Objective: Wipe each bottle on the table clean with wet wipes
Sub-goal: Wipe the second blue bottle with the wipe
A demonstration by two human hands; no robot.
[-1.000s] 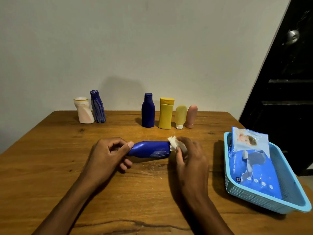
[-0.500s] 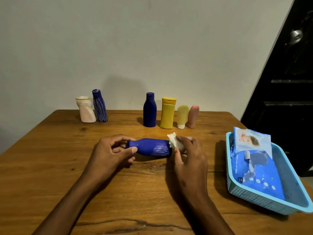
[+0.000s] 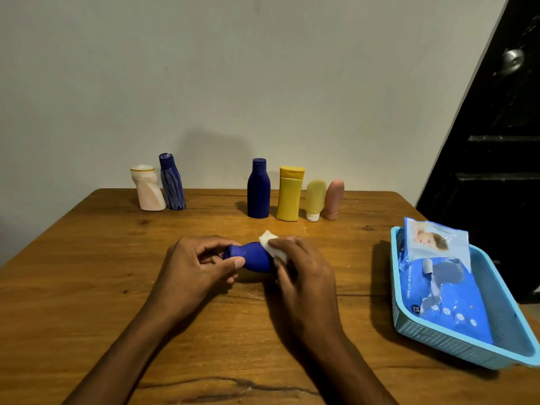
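A dark blue bottle (image 3: 253,257) lies on its side at the middle of the wooden table (image 3: 87,287). My left hand (image 3: 198,266) pinches its cap end between thumb and fingers. My right hand (image 3: 301,276) is wrapped over the bottle's body and presses a folded white wet wipe (image 3: 270,244) against it; much of the bottle is hidden under this hand. Along the back edge stand a white bottle (image 3: 147,188), a streaked blue bottle (image 3: 172,182), a plain blue bottle (image 3: 258,188), a yellow bottle (image 3: 290,193), a pale yellow tube (image 3: 315,200) and a pink tube (image 3: 334,198).
A light blue plastic basket (image 3: 455,343) sits at the table's right edge and holds a blue pack of wet wipes (image 3: 438,276). A dark door (image 3: 496,141) stands behind it. The wall runs close behind the row of bottles.
My right hand has slid left along the bottle with the wipe, from its base onto its body. The left hand keeps hold of the cap end.
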